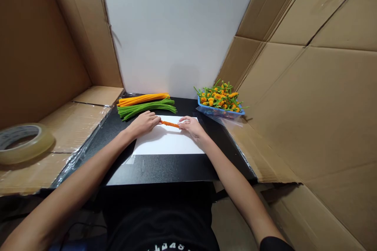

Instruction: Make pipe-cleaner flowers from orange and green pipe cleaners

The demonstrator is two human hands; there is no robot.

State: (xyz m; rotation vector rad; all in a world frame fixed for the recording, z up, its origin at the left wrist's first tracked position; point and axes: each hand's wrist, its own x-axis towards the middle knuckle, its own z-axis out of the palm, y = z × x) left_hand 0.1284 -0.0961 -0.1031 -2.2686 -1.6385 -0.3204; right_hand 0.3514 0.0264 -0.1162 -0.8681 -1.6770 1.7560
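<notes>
Holding orange pipe cleaner (170, 124), left hand (143, 122), right hand (192, 127).

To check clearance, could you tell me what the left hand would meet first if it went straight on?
The left hand would first meet the orange pipe cleaner at its fingertips, then probably the right hand, though depth is hard to judge.

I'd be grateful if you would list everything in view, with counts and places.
black table: one, black, centre
white paper: one, white, on table
orange pipe cleaners: bundle, orange, far left
green pipe cleaners: bundle, green, beside them
plastic basket: one, blue, far right
pipe-cleaner flowers: many, orange-green, in basket
tape roll: one, clear, on left cardboard
cardboard sheets: several, brown, both sides
single pipe cleaner: one, orange, between hands
left hand and right hand: two, holding its ends
</notes>
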